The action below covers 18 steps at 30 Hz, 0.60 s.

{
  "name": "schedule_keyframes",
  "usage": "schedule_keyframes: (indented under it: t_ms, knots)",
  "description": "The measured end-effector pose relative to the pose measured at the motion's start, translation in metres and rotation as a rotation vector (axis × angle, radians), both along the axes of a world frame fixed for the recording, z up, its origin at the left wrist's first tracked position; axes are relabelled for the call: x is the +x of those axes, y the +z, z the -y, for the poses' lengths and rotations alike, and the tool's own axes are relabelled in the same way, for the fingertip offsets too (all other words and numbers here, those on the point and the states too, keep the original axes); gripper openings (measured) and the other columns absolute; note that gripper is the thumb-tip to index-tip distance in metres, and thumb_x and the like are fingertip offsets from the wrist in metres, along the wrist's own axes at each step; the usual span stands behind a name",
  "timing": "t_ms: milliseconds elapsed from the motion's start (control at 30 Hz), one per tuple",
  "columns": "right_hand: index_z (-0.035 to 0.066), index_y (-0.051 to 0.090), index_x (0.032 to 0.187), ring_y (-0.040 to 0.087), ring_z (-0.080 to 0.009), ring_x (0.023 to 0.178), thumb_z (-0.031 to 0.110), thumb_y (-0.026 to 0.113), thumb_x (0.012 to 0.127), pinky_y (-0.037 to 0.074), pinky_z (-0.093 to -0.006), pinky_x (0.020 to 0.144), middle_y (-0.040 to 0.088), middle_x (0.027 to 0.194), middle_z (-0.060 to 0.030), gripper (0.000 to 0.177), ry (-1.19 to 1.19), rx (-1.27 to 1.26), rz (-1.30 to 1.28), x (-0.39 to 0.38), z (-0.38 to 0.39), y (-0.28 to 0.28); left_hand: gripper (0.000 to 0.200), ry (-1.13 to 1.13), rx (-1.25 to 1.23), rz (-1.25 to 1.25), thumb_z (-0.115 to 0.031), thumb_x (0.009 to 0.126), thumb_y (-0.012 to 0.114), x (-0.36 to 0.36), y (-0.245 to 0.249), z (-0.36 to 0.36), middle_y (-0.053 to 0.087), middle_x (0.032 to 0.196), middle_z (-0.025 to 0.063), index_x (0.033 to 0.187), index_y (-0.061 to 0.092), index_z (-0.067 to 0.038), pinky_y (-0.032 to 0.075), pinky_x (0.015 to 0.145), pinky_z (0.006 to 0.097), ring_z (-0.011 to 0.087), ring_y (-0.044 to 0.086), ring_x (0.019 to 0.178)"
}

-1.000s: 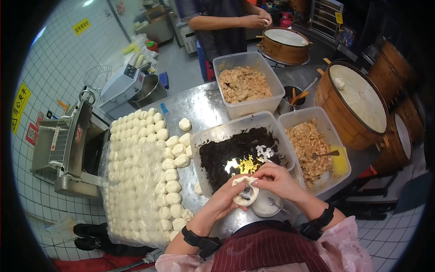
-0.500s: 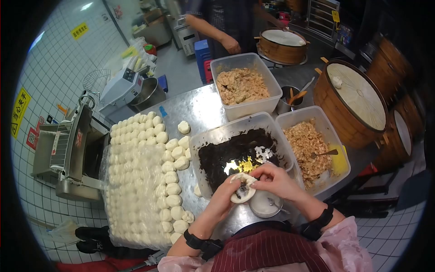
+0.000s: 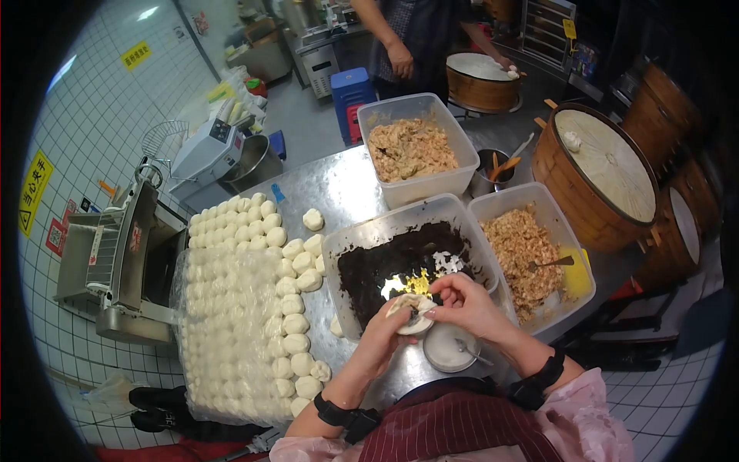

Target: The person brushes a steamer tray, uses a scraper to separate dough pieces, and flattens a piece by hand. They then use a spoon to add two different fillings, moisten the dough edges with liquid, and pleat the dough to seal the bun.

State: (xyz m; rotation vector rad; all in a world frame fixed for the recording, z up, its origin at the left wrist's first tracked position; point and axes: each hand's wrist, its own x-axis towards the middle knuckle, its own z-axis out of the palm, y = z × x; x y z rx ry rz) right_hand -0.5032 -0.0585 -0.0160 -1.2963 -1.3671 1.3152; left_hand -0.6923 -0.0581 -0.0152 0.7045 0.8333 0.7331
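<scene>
Between my two hands is a round dough wrapper (image 3: 416, 323) with some dark filling showing at its centre. My left hand (image 3: 382, 329) cups it from the left. At its upper right edge my right hand (image 3: 467, 305) pinches the rim with thumb and finger. Just beyond them lies a plastic tub of dark filling (image 3: 369, 266), with shiny yellow and white patches on it. Below my right hand stands a small bowl (image 3: 446, 350) of white contents with a spoon (image 3: 471, 351) in it.
Rows of dough balls (image 3: 296, 323), partly under plastic film (image 3: 223, 331), cover the left side. Tubs of meat filling (image 3: 412, 146) and orange-brown filling (image 3: 523, 262) stand behind and right. Bamboo steamers (image 3: 593, 169) are at the right; a co-worker's hand (image 3: 400, 60) shows at the back.
My fingers have shifted a little along the wrapper's rim, and its opening looks narrower. At the back, the co-worker has moved to the right, one hand at the far steamer.
</scene>
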Motion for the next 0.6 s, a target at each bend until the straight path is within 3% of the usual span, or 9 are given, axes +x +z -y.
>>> schedule_keyframes:
  t_ms: [100,200,333,400,467,567,600]
  knots:
    - [0.004,0.067,0.088,0.048,-0.0071,0.067,0.015,0.073,0.074,0.042,-0.0206,0.063,0.051,0.079,0.0003,0.019,0.066,0.093,0.081,0.001,-0.001,0.004,0.037,0.009,0.100,-0.154,-0.020,0.092,0.047,0.001,-0.009,0.003,0.056,0.105,0.0040,0.125,0.044,-0.004,0.045,0.064,0.0233,0.0089,0.054,0.086]
    - [0.004,0.067,0.089,0.049,-0.0085,0.068,0.017,0.072,0.075,0.043,-0.0218,0.064,0.051,0.079,-0.0009,0.020,0.131,0.187,0.163,0.000,0.000,0.008,0.038,-0.268,0.221,-0.285,-0.010,0.088,0.043,-0.003,-0.014,0.000,0.055,0.103,0.0052,0.125,0.044,-0.005,0.046,0.066,0.0242,0.0089,0.053,0.085]
    - [0.004,0.067,0.089,0.050,-0.0084,0.068,0.017,0.072,0.075,0.043,-0.0225,0.063,0.053,0.078,-0.0015,0.020,0.079,0.141,0.139,-0.001,0.000,0.004,0.038,-0.211,0.329,-0.248,-0.012,0.088,0.044,-0.001,-0.019,-0.002,0.056,0.104,0.0060,0.126,0.044,-0.005,0.047,0.066,0.0253,0.0105,0.054,0.086]
    - [0.004,0.067,0.089,0.050,-0.0084,0.068,0.017,0.073,0.075,0.043,-0.0225,0.063,0.054,0.078,-0.0016,0.020,0.112,0.146,0.158,0.000,-0.001,0.002,0.038,0.027,-0.080,-0.064,-0.014,0.088,0.045,0.003,0.007,-0.002,0.056,0.106,0.0058,0.125,0.046,-0.006,0.046,0.067,0.0246,0.0114,0.055,0.087]
    - [0.004,0.067,0.089,0.050,-0.0086,0.068,0.017,0.073,0.075,0.043,-0.0228,0.063,0.053,0.077,-0.0017,0.020,0.030,0.058,0.085,0.001,-0.002,0.003,0.039,0.027,-0.041,-0.055,-0.015,0.087,0.046,0.002,-0.001,-0.003,0.057,0.106,0.0055,0.125,0.047,-0.006,0.045,0.066,0.0238,0.0114,0.055,0.087]
    - [0.005,0.067,0.090,0.051,-0.0092,0.070,0.016,0.072,0.074,0.043,-0.0233,0.063,0.054,0.079,-0.0027,0.020,0.033,0.146,0.106,-0.003,-0.002,0.002,0.036,0.042,0.031,-0.089,-0.017,0.087,0.046,0.003,-0.004,-0.004,0.057,0.104,0.0033,0.122,0.048,-0.006,0.043,0.064,0.0217,0.0093,0.054,0.086]
    - [0.005,0.067,0.090,0.051,-0.0092,0.070,0.016,0.072,0.074,0.043,-0.0233,0.063,0.054,0.079,-0.0027,0.020,0.034,0.147,0.105,-0.003,-0.003,0.001,0.034,-0.024,0.108,-0.210,-0.016,0.087,0.045,0.002,-0.006,-0.004,0.057,0.102,0.0029,0.119,0.049,-0.006,0.043,0.063,0.0217,0.0085,0.054,0.085]
